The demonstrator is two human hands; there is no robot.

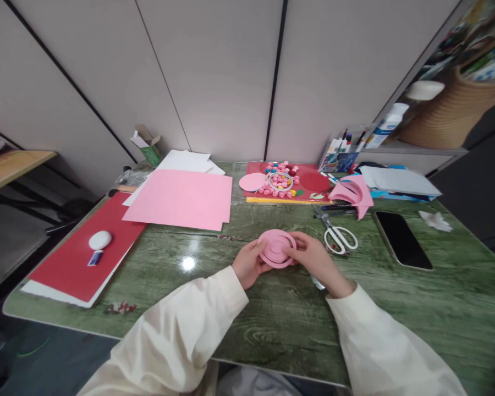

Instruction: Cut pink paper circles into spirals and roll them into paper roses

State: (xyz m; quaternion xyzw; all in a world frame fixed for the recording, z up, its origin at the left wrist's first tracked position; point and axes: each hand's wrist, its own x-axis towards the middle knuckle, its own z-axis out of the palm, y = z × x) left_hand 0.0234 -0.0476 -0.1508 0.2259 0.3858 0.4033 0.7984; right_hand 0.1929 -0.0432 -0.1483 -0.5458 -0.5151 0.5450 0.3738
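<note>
A pink paper spiral (pixel 277 249), cut from a round sheet, is held just above the green table (pixel 256 330). My left hand (pixel 247 264) pinches its left edge, thumb on top. On the right edge, my right hand (pixel 313 258) has its thumb over the paper and its fingers beneath. White-handled scissors (pixel 340 240) lie just beyond my right hand. A small pale item (pixel 317 282), partly hidden under my right wrist, cannot be made out.
Pink paper sheets (pixel 181 198) and a red sheet (pixel 78 258) lie to the left. Pink paper offcuts (pixel 357 192) and small pink paper pieces (pixel 278 190) are at the back. A phone (pixel 403 240) rests at right. A partition wall (pixel 214 71) bounds the table behind.
</note>
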